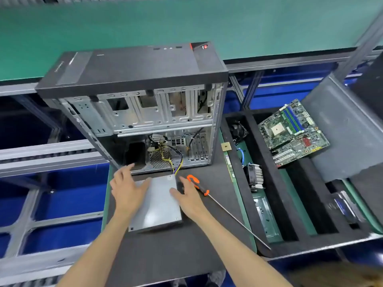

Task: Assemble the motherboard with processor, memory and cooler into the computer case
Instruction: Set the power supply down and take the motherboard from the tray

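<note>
Lower centre of the frame: left hand [126,189] and right hand [187,195], both with fingers spread and gripping nothing, rest on a grey power supply unit [157,204] on the worktop [165,255]; an orange-handled screwdriver [199,186] lies just beside the right hand. Above, the computer case [132,104] stands open and boardless; the motherboard [293,132] lies tilted at right of frame, well apart, long axis running upper left to lower right; the right hand is judged the nearer for the reach.

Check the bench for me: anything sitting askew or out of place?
Yes. The motherboard lies tilted, propped across the foam tray's edge rather than flat in a slot. The power supply sits outside the case, wires trailing in.
</note>
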